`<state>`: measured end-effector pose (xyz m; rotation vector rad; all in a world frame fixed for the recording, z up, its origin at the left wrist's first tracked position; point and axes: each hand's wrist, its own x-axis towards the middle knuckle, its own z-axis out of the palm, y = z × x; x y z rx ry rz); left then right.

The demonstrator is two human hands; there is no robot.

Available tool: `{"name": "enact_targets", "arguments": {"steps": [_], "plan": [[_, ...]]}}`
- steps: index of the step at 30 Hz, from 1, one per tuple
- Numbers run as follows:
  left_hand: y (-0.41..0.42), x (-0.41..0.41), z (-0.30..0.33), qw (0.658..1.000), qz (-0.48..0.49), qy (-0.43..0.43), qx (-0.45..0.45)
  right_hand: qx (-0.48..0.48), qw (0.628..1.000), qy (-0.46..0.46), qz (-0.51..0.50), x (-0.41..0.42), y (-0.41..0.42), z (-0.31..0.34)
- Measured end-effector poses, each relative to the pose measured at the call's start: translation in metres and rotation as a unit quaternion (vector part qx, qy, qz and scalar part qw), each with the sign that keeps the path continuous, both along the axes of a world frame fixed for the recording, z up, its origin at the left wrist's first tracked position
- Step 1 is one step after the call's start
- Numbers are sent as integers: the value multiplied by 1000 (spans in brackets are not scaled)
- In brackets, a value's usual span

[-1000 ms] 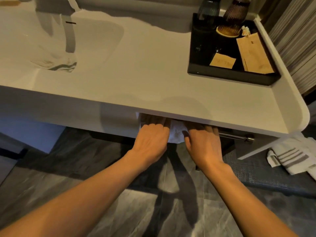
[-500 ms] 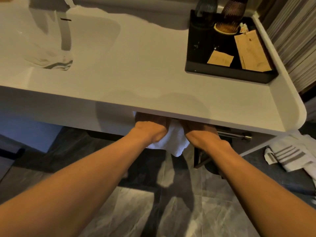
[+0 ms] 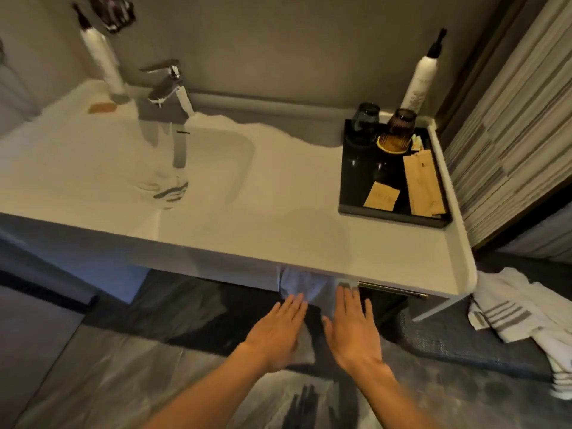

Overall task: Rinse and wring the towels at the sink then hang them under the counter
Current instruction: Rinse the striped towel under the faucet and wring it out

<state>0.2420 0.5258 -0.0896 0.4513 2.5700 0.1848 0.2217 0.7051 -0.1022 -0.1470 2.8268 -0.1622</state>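
Two flat hands — left hand (image 3: 277, 331), right hand (image 3: 351, 328) — against pale, rumpled towel (image 3: 305, 281).

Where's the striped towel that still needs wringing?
The striped towel lies in the sink, under the faucet, on the left of the head view.

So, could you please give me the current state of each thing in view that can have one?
White towel: hanging from the rail under the counter.
Left hand: open, flat, fingertips at the towel.
Right hand: open, flat, gripping nothing.
Striped towel in the sink: bunched in the basin, not yet hung.
Faucet: whether it runs, cannot tell.
Striped towels: heaped low at the right, beside the counter.
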Motion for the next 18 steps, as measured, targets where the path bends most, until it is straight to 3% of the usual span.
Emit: {"name": "enact_targets", "arguments": {"steps": [4, 7, 11, 18], "plan": [[-66, 23, 81, 1000, -2, -22, -2, -8, 996, -84, 36, 18, -27, 86], [-131, 4, 131, 999, 41, 15, 4, -24, 991, -74, 109, -24, -75, 145], [-234, -39, 175, 975, 185, 110, 49, -117, 983, -17, 138, -92, -172, 199], [-396, -132, 142, 930, 344, 80, 104, -195, 974, -67, 95, -185, -336, 144]]}}
